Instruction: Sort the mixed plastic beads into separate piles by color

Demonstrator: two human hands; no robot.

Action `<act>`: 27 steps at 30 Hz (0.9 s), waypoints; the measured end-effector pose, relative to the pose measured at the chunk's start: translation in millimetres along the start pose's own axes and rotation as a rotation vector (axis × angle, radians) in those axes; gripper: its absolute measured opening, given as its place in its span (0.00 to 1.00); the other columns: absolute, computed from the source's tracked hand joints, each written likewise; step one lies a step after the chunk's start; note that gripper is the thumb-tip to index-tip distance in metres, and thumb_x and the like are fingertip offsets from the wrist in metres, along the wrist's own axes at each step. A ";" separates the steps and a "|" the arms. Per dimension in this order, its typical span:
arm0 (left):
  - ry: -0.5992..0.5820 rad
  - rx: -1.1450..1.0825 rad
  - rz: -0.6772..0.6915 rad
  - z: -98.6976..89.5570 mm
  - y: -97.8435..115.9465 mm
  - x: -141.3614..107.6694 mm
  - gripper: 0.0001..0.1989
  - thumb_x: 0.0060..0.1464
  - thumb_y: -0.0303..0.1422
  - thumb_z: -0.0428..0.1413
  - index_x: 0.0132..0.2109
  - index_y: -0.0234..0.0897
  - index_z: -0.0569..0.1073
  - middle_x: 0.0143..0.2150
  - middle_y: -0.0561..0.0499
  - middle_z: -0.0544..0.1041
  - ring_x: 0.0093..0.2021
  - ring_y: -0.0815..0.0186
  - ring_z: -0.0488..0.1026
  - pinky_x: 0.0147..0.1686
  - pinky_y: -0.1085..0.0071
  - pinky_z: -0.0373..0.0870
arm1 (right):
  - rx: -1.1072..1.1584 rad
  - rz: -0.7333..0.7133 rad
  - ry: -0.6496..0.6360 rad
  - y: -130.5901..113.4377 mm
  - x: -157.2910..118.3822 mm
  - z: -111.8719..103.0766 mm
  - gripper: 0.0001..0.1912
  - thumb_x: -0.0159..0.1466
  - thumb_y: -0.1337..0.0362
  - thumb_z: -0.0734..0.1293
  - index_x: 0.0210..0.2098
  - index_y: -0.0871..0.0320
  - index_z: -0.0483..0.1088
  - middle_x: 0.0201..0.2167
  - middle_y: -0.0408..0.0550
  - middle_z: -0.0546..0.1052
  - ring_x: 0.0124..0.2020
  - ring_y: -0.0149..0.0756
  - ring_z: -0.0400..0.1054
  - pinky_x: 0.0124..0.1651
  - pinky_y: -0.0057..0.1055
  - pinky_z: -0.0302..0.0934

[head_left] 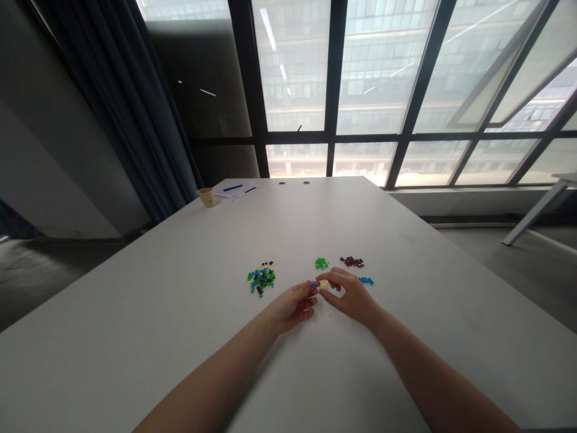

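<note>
My left hand (297,305) pinches a small blue plastic piece (313,285), which looks like a toy brick, between thumb and fingertips. Just right of it is my right hand (348,293), its thumb and forefinger apart with a gap between them and the fingertips close to the blue piece. Pale cream pieces (324,284) show partly beneath the right fingers. Beyond the hands lie a heap of green pieces (321,263) and one of dark brown pieces (352,261). Blue pieces (366,281) lie right of the right hand, partly hidden by it.
A mixed heap of coloured pieces (262,280) lies left of my hands on the white table (180,337). At the far left edge stand a tan cup (207,197) and papers (234,193) with a blue pen (232,187). Two dark discs (306,182) sit at the far end.
</note>
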State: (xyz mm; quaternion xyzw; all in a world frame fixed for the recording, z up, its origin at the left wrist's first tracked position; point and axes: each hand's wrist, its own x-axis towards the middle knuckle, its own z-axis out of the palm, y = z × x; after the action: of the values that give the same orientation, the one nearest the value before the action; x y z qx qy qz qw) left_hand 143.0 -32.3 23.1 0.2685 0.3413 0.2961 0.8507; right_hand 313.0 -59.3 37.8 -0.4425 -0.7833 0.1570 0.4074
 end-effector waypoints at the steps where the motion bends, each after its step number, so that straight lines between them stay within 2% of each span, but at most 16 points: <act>1: -0.005 0.003 0.002 -0.1 -0.2 0.0 0.10 0.44 0.36 0.60 0.33 0.34 0.71 0.26 0.56 0.69 0.24 0.78 0.67 0.22 0.82 0.59 | -0.002 -0.009 0.001 -0.3 -0.2 0.4 0.10 0.55 0.68 0.63 0.38 0.55 0.70 0.24 0.41 0.65 0.25 0.27 0.57 0.30 0.25 0.55; 7: 0.014 0.034 0.013 -1.6 -2.0 1.8 0.09 0.43 0.34 0.60 0.32 0.34 0.71 0.25 0.55 0.68 0.24 0.78 0.66 0.22 0.81 0.58 | 0.018 -0.024 0.010 -1.1 -0.9 2.6 0.10 0.55 0.69 0.63 0.37 0.55 0.70 0.25 0.41 0.65 0.26 0.27 0.58 0.30 0.25 0.55; 19: -0.027 0.053 0.013 -4.1 -5.0 3.8 0.14 0.38 0.36 0.63 0.32 0.33 0.72 0.27 0.55 0.67 0.26 0.78 0.64 0.22 0.82 0.59 | 0.067 0.000 -0.017 -1.9 -1.5 4.7 0.06 0.54 0.69 0.64 0.33 0.56 0.71 0.25 0.41 0.66 0.26 0.27 0.59 0.30 0.24 0.56; 24: 0.024 0.048 -0.017 -2.8 -4.1 3.0 0.11 0.43 0.37 0.60 0.33 0.35 0.71 0.29 0.54 0.69 0.26 0.77 0.65 0.23 0.81 0.59 | 0.046 0.009 -0.003 -2.1 0.5 4.0 0.05 0.55 0.69 0.63 0.31 0.56 0.71 0.24 0.41 0.66 0.25 0.27 0.58 0.29 0.24 0.55; 27: 0.049 0.072 -0.022 -2.2 -1.3 2.7 0.12 0.47 0.38 0.57 0.38 0.37 0.72 0.32 0.52 0.70 0.26 0.76 0.66 0.23 0.80 0.59 | -0.031 0.062 0.044 8.3 4.1 -8.0 0.05 0.55 0.67 0.64 0.31 0.56 0.71 0.22 0.41 0.64 0.24 0.27 0.57 0.30 0.25 0.54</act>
State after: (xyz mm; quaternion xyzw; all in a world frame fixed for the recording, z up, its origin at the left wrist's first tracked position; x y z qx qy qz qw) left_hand 143.4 -30.8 19.7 0.2879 0.3751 0.2809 0.8351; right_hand 322.7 -52.3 39.7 -0.4761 -0.7626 0.1476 0.4124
